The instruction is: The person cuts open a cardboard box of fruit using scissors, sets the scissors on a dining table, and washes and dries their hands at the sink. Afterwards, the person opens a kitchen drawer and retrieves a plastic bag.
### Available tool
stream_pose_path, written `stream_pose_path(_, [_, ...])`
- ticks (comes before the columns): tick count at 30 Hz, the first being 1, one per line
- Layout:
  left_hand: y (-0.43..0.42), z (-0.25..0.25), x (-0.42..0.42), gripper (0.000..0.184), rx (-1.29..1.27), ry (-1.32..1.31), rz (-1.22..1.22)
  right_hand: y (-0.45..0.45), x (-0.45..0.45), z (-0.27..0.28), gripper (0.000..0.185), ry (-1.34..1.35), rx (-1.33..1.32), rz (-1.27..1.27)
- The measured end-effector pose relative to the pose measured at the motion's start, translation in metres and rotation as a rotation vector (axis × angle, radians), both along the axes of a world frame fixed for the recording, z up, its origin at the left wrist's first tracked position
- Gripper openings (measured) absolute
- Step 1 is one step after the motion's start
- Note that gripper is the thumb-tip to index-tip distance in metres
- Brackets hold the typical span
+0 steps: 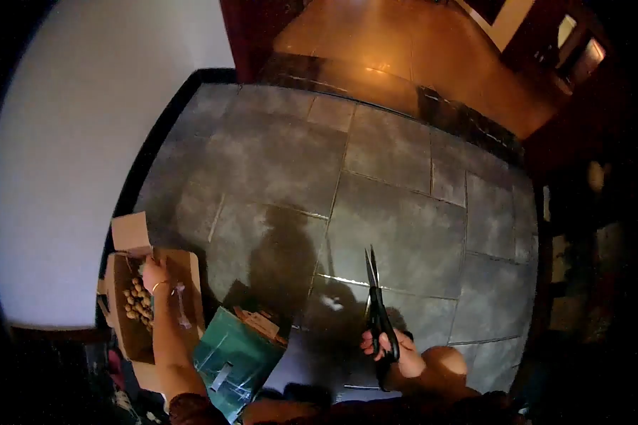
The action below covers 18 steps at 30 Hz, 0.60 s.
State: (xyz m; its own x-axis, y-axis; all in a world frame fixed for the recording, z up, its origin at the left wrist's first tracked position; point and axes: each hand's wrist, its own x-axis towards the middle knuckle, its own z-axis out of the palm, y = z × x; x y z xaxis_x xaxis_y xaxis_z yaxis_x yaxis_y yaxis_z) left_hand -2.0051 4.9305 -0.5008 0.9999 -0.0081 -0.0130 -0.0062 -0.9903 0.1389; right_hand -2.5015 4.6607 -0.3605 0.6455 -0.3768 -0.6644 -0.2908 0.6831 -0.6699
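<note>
My left hand [156, 275] reaches into an open cardboard box [195, 273] at the lower left. Its fingers look closed near the box's far end, but what they hold is hidden. Just below the hand lies a cluster of small round brown fruits [138, 301]; their exact kind is unclear. A clear plastic-looking strip [183, 304] lies at the box's right side. My right hand [397, 352] grips a pair of black-handled scissors [377, 304] above the tiled floor. The blades point away from me and stand slightly apart.
Between my arms stands a green box [237, 358] with torn cardboard flaps. A white wall [106, 142] rises on the left. Grey tiles [397, 219] reach to a dark threshold [319, 78], with a warmly lit floor [383, 42] beyond. Dark shelving [571, 283] stands at the right.
</note>
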Motion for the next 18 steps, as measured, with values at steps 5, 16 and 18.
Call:
stream_pose_path(5, [-0.004,-0.008,0.019,0.044,-0.026,-0.04,-0.052,-0.009,-0.015,0.031,0.058,-0.147,0.067,-0.152])
stream_pose_path(16, [-0.089,0.046,-0.137,0.033,0.017,0.163,-0.698,-0.013,-0.014,0.019,0.054,-0.322,0.263,0.015])
stream_pose_path(18, [-0.133,0.037,-0.149,0.027,0.008,0.072,-0.798,-0.028,-0.024,0.016,0.054,-0.331,0.3,0.035])
